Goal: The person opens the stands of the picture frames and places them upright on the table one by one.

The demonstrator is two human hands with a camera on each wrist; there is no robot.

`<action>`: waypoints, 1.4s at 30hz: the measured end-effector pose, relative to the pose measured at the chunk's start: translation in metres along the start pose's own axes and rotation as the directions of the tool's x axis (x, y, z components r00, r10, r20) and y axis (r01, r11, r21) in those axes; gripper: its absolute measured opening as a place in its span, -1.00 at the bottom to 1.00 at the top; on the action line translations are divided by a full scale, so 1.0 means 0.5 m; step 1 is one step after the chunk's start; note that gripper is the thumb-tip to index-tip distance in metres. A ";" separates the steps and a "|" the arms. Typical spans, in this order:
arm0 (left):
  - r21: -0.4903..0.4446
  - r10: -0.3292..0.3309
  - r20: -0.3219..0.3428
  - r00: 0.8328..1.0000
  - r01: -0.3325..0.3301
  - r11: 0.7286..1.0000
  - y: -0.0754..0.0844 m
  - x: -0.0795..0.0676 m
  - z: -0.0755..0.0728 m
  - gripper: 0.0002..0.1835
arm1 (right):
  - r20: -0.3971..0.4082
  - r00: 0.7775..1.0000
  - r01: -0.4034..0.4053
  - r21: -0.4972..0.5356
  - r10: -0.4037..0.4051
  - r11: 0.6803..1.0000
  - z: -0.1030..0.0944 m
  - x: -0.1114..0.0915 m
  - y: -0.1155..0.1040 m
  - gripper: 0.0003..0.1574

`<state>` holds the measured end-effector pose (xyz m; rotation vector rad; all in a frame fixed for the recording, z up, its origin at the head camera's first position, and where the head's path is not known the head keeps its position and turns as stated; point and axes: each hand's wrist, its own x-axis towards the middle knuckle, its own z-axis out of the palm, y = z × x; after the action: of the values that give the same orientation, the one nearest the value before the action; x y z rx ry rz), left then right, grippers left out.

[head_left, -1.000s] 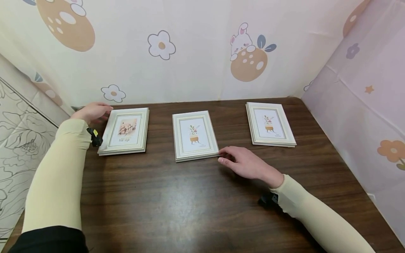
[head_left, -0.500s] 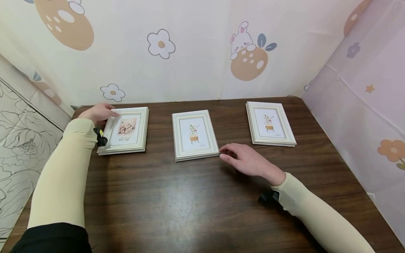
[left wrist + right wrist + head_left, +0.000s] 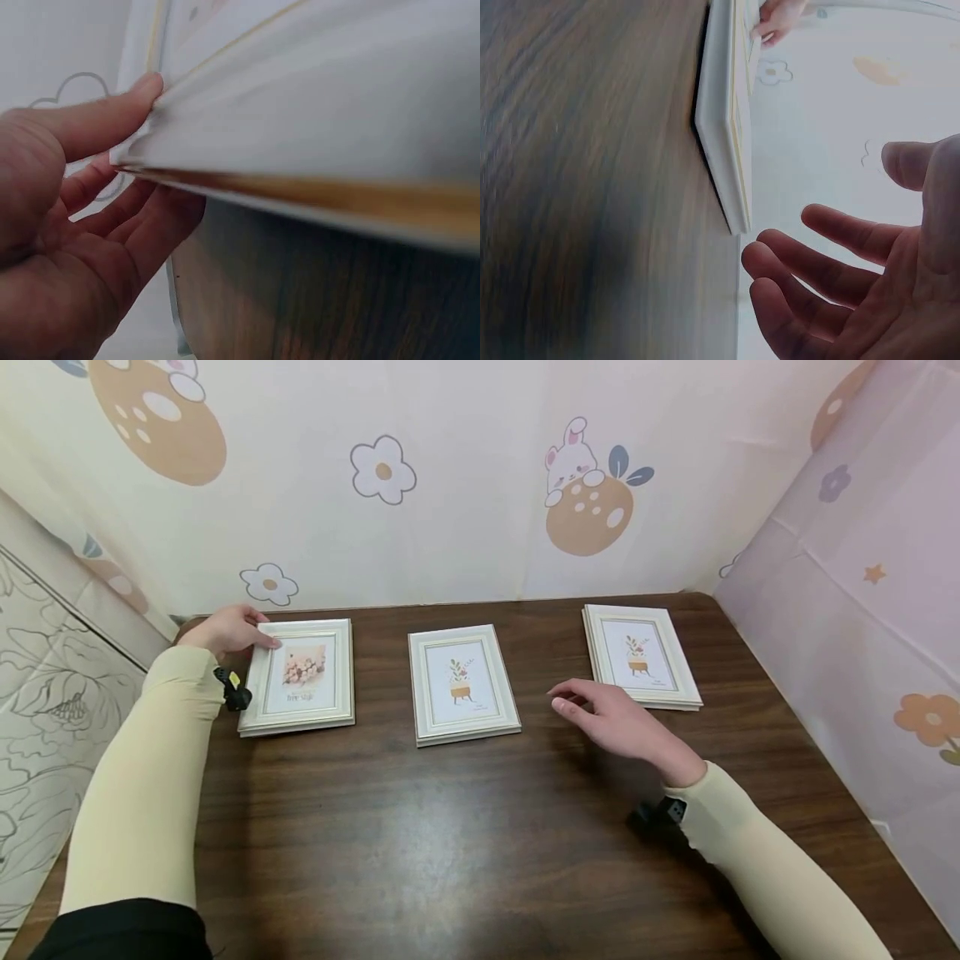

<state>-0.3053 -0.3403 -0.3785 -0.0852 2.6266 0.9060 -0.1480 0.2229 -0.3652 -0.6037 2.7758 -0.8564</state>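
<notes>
Head view shows two hands (image 3: 231, 631) (image 3: 622, 722), one pink picture (image 3: 303, 670), two plant pictures (image 3: 461, 687) (image 3: 638, 656).

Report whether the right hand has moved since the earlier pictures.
Yes: the right hand has moved rightward and slightly farther back, away from the unmoved white rectangular middle picture frame.

I'd call this a homely room corner, though I can't tell whether it's a real home: a wood-grain table (image 3: 405, 827) at six o'clock, photo frames (image 3: 462, 685) on it, rabbit-and-flower cloth (image 3: 472, 527) at twelve, a flower-drawn panel (image 3: 60, 735) at nine.
</notes>
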 end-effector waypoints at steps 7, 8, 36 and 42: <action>-0.024 0.020 -0.035 0.999 -0.021 0.999 -0.003 -0.011 -0.007 -0.32 | -0.040 0.999 -0.024 -0.023 0.023 0.999 -0.016 0.003 0.020 -0.42; -0.031 0.019 -0.038 0.999 -0.020 0.999 -0.003 -0.013 -0.008 -0.32 | -0.044 0.999 -0.030 -0.024 0.029 0.999 -0.018 0.003 0.022 -0.43; -0.292 0.138 -0.350 0.927 -0.247 0.924 0.076 -0.145 -0.021 -0.61 | -0.043 0.997 -0.058 -0.022 0.057 0.998 -0.022 -0.002 0.046 -0.39; -0.402 0.165 -0.391 0.905 -0.329 0.854 0.083 -0.185 -0.016 -0.57 | -0.026 0.999 -0.038 -0.024 0.038 0.999 -0.003 -0.007 0.038 -0.39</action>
<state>-0.2285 -0.3179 -0.3154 -0.0176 2.7075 1.7464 -0.1516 0.2391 -0.3748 -0.5459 2.8156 -0.8288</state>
